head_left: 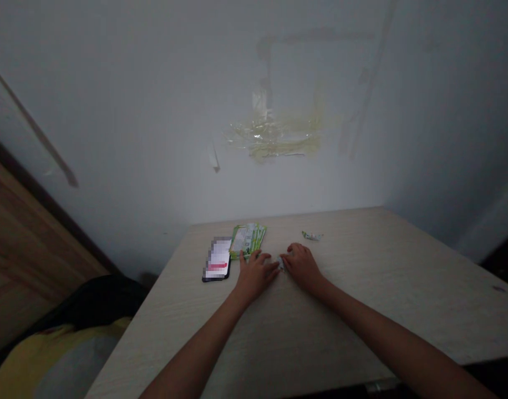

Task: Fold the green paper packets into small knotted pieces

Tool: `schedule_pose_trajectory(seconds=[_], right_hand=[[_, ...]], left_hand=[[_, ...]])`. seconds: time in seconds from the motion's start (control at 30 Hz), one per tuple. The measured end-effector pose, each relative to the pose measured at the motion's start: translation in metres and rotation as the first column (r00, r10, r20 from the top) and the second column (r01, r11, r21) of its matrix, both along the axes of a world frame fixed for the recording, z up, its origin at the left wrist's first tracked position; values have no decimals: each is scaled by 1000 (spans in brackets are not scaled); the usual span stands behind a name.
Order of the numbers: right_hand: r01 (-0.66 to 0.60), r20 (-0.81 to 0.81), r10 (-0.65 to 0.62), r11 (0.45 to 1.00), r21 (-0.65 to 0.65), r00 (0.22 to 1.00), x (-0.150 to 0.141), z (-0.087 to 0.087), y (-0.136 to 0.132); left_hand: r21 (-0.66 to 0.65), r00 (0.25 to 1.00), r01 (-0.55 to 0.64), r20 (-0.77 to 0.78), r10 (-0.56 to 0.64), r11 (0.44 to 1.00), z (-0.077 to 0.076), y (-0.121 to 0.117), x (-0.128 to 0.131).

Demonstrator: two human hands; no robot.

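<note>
Seemingly a room at home: wood-grain table [387, 277], tape-marked wall [146, 100], yellow fabric [19, 363]

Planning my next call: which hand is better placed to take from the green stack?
Probably the left hand: it lies right by the green stack, while the right hand is farther off, across the small piece between them.
</note>
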State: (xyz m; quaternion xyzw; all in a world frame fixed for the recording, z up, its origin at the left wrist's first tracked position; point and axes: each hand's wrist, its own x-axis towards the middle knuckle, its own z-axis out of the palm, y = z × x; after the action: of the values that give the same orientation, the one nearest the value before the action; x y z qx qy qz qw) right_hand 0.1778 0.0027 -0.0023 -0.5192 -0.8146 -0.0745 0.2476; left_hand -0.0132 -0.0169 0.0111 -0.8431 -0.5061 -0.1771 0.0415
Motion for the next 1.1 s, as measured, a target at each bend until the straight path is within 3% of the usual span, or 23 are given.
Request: schedule_pose_trajectory(seconds=[0.3, 0.47, 0.63, 1.1], right_hand=[[-119, -242, 115, 993, 0, 964, 13, -4, 3], [-143, -172, 135, 989, -38, 976, 11, 1, 1], [-168, -108, 168, 986, 8, 980, 9, 3, 0], [-250, -130, 258, 966, 69, 958, 10, -1, -3]], left_hand=[[75, 999, -35, -16, 36, 997, -5, 3, 2], [77, 999, -37, -13, 38, 996, -5, 5, 3], [65, 999, -38, -20, 39, 997, -5, 5, 3], [85, 998, -41, -44, 45, 996, -6, 5, 4]])
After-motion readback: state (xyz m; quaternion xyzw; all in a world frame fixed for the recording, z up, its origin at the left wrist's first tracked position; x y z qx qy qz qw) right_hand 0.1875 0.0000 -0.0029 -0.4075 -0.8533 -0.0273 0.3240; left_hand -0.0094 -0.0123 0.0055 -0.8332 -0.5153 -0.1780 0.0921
